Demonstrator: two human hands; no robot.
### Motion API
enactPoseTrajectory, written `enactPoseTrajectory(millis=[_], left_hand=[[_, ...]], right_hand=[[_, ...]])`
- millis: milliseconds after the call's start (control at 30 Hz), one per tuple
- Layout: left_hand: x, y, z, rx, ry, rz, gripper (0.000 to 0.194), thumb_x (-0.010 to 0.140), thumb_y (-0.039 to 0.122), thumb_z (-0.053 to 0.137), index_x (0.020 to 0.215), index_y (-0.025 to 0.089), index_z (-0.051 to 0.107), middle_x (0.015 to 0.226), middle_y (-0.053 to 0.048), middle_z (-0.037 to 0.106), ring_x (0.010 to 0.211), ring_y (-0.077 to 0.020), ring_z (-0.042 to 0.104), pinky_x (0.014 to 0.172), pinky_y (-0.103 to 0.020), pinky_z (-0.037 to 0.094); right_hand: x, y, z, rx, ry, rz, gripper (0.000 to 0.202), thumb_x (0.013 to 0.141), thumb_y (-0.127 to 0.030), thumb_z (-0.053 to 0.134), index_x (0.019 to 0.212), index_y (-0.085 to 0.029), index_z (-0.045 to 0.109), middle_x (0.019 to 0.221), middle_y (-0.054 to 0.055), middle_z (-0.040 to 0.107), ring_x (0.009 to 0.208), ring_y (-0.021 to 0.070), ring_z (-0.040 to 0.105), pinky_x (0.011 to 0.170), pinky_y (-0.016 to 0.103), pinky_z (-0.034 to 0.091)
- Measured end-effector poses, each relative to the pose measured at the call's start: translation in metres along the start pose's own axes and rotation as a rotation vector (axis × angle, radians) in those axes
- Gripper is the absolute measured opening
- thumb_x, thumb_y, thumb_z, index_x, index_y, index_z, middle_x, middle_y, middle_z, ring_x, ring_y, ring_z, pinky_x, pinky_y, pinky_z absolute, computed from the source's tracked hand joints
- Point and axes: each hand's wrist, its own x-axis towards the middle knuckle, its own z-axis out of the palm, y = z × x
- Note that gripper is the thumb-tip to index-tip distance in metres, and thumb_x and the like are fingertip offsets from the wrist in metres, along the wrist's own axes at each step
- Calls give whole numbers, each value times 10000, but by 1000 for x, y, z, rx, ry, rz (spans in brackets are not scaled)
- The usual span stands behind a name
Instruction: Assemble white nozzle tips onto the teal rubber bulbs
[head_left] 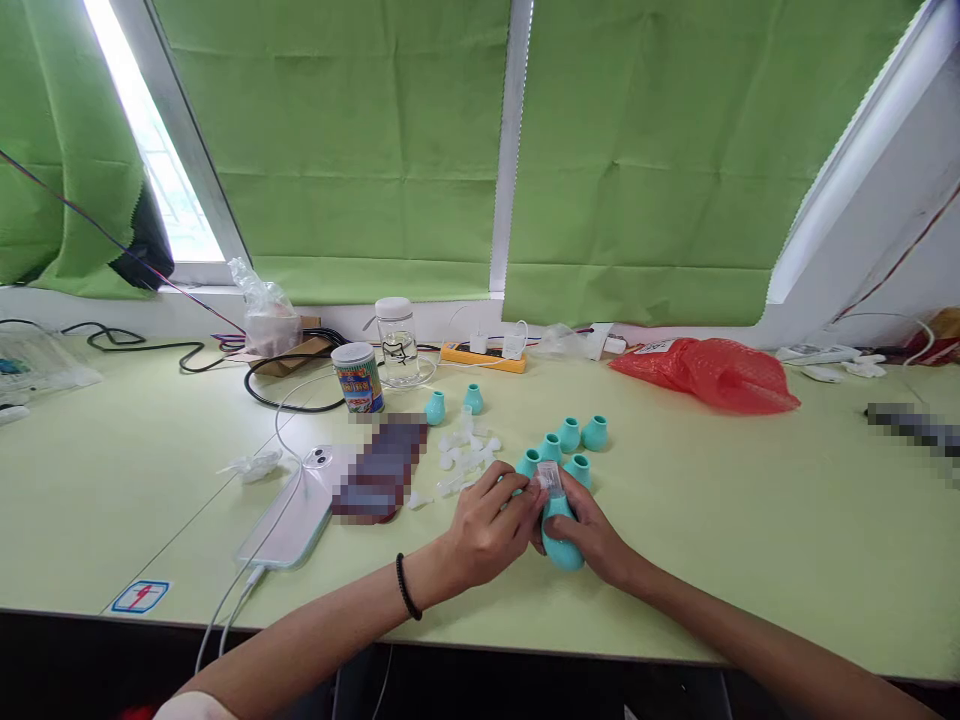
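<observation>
In my right hand (589,535) is a teal squeeze bulb (562,548), its narrow end up and tilted slightly left. A short clear plastic tube (553,480) stands in the bulb's neck. My left hand (491,525) has its fingers pinched beside that tube, on a small white plastic piece (541,482) that they mostly hide. Just beyond my hands stand several more teal bulbs (570,434) with open necks, and two others (435,408) sit farther back. Loose clear and white plastic pieces (469,455) lie scattered left of them.
A phone (289,520) with a white cable and a blurred dark red item (382,468) lie on the left. Behind them are a printed can (358,378), a glass jar (397,345) and an orange power strip (484,358). A red plastic bag (705,375) rests at the back right.
</observation>
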Motion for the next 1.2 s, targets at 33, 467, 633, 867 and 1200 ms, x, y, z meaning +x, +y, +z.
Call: enactPoseTrajectory(millis=[33, 467, 633, 867, 1200], left_hand=[[1, -1, 0, -41, 11, -13, 106, 670, 35, 537, 746, 108, 529, 680, -59, 568, 651, -124, 462, 537, -263, 436], [10, -1, -8, -183, -136, -238, 73, 750, 111, 445, 761, 126, 515, 650, -41, 558, 635, -114, 459, 564, -241, 418], [7, 2, -7, -28, -272, -250, 103, 799, 140, 357, 802, 127, 459, 660, -41, 543, 576, -107, 469, 488, -213, 402], [4, 4, -4, -37, -290, -310, 84, 805, 173, 359, 800, 141, 436, 624, -11, 528, 507, -82, 471, 455, -188, 387], [2, -5, -3, -60, -178, -134, 170, 772, 147, 446, 936, 129, 485, 641, -29, 542, 591, -106, 459, 524, -228, 405]], right_hand=[[0, 0, 0, -8, -3, -4, 215, 585, -93, 408, 757, -197, 332, 520, -67, 443, 462, 85, 408, 449, 218, 339], [3, -1, -5, -102, -76, -69, 197, 589, -86, 408, 741, -196, 347, 562, -53, 413, 486, 87, 376, 460, 225, 321], [0, 1, -1, -133, -14, -101, 202, 599, -94, 427, 754, -203, 359, 596, -51, 378, 518, 84, 358, 473, 215, 326], [1, 3, 1, -42, 86, -94, 197, 594, -111, 413, 753, -205, 346, 566, -60, 397, 495, 85, 375, 471, 221, 348], [3, 0, 0, 26, -14, -50, 236, 575, -102, 398, 784, -199, 348, 525, -60, 449, 457, 89, 401, 447, 232, 346]])
